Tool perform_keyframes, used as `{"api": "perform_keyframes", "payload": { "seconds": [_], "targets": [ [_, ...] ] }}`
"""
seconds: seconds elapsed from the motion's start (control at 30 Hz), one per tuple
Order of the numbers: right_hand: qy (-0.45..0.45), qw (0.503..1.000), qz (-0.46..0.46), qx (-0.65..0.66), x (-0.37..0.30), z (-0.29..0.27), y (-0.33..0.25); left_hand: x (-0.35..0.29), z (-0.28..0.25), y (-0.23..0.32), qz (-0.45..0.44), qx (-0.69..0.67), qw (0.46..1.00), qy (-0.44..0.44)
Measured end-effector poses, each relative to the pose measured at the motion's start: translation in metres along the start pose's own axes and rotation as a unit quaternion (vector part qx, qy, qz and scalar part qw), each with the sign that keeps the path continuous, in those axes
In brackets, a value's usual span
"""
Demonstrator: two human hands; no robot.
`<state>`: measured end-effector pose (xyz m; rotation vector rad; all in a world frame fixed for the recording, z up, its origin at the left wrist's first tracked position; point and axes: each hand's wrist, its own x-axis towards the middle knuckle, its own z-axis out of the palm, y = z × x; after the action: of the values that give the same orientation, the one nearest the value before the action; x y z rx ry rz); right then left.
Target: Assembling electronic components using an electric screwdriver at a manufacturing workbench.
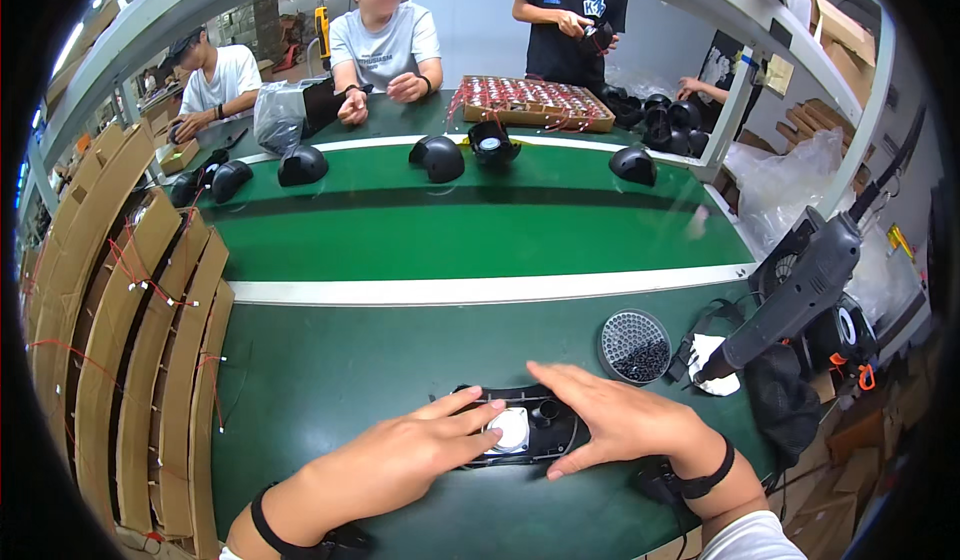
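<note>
Uneven pressure from the left hand (425, 447) could be what sets the white round unit (510, 429) askew, since its fingertips are bearing on one side of that part, which is sitting in the black plastic housing (566, 440) on the green workbench (320, 380). The housing could also skid if the push is coming sideways, as the bench is looking smooth. A sweep of the right forearm could be upsetting the round dish (631, 327) of black screws (643, 363), which is standing just beyond the right hand (630, 425). As for the fingers, the left ones are spreading apart, nearly straight, and touching the unit and the housing's far edge without visibly clasping either; its thumb is not showing. The right hand is opening wide, its fingers and thumb straddling the housing's right part; whether they are touching it, I cannot tell.
</note>
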<state>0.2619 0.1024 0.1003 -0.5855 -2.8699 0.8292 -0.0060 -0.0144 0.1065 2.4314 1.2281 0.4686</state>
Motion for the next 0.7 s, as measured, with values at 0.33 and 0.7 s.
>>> {"api": "perform_keyframes", "payload": {
  "seconds": [0.33,0.7],
  "targets": [
    [0.016,0.989,0.073,0.124,0.013,0.008,-0.010,-0.004,-0.018,-0.030,-0.091,-0.129,0.960,0.232],
    [0.068,0.902,0.231,0.358,0.036,-0.001,0.014,-0.001,0.063,-0.147,-0.215,-0.363,0.742,0.521]
  ]
}}
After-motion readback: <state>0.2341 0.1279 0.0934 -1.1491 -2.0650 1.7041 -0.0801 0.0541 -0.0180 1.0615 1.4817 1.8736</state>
